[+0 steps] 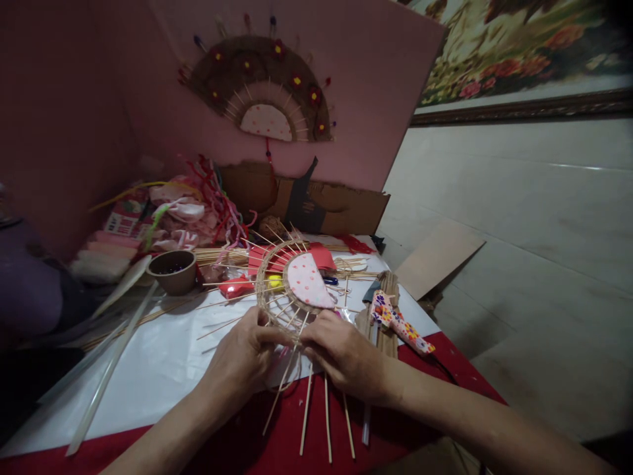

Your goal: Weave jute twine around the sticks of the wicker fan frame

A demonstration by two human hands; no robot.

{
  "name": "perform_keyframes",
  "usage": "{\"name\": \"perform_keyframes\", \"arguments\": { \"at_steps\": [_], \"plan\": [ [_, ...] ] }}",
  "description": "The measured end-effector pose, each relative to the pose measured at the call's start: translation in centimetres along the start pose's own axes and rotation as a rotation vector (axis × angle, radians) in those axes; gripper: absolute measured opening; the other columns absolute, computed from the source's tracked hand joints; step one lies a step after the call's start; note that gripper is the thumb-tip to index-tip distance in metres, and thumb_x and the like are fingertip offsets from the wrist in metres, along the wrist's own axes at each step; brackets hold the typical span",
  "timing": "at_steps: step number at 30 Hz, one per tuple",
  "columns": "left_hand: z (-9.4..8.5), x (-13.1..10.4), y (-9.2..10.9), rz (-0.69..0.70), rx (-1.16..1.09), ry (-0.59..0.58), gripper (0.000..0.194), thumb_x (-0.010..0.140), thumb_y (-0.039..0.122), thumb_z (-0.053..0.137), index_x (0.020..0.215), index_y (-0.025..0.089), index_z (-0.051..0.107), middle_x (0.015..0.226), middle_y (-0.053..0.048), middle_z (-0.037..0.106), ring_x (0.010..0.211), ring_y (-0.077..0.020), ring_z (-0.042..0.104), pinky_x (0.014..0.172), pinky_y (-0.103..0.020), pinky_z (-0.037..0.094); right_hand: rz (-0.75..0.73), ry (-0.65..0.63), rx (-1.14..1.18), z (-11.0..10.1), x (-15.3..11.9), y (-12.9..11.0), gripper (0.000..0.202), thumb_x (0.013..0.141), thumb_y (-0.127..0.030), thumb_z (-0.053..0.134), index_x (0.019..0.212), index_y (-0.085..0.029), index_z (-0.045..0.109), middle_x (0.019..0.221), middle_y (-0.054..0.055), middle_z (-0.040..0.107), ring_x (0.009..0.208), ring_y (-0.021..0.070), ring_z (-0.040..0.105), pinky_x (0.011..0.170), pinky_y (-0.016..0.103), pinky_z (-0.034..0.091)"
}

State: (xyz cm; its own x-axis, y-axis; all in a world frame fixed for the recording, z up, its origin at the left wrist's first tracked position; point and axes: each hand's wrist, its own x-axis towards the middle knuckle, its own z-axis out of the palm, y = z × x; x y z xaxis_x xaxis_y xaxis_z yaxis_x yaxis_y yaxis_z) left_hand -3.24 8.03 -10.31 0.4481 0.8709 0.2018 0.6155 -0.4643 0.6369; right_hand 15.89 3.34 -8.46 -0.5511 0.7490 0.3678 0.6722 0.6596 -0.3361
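A half-round fan frame of thin wooden sticks and woven twine is held over the table, tilted. At its core sits a pale pink half disc with red dots. My left hand pinches the lower twine band between thumb and fingers. Close beside it, my right hand is closed on the same band, fingertips curled over the sticks. Loose twine hangs below the hands, and several stick ends point toward me. What lies between the right fingertips is partly hidden.
A finished-looking fan hangs upright behind. A brown bowl stands at left near a clear glue stick. To the right lies a flower-patterned glue gun by corrugated cardboard. Ribbons and fabric are heaped behind, before a cardboard strip.
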Motion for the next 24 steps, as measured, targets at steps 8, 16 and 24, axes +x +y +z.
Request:
{"name": "perform_keyframes", "arguments": {
  "at_steps": [8,16,24],
  "plan": [
    [0.19,0.02,-0.47,0.012,0.007,0.012,0.038,0.071,0.010,0.043,0.085,0.031,0.072,0.075,0.000,0.049,0.068,-0.0129,0.050,0.060,-0.025,0.038,0.025,0.020,0.000,0.29,0.01,0.14,0.014,0.087,-0.018,0.043,0.091,-0.013,0.056,0.082,0.008,0.058,0.080,0.0187,0.046,0.074,0.033,0.039],
    [-0.36,-0.19,0.26,-0.001,0.111,-0.065,0.036,0.075,0.016,0.042,0.090,0.033,0.070,0.081,-0.001,0.046,0.070,-0.0142,0.050,0.060,-0.027,0.038,0.003,0.015,0.028,-0.10,0.17,0.00,0.015,0.087,-0.016,0.043,0.093,-0.015,0.057,0.084,0.008,0.059,0.082,0.0188,0.047,0.076,0.034,0.040],
    [-0.09,-0.06,-0.05,0.023,0.074,-0.028,0.036,0.076,0.013,0.042,0.087,0.031,0.071,0.076,0.000,0.046,0.068,-0.0139,0.050,0.061,-0.027,0.039,0.010,0.026,0.017,-0.18,0.07,0.26,0.017,0.079,-0.007,0.047,0.092,-0.013,0.057,0.083,0.008,0.059,0.081,0.0190,0.047,0.074,0.034,0.041]
  ]
}}
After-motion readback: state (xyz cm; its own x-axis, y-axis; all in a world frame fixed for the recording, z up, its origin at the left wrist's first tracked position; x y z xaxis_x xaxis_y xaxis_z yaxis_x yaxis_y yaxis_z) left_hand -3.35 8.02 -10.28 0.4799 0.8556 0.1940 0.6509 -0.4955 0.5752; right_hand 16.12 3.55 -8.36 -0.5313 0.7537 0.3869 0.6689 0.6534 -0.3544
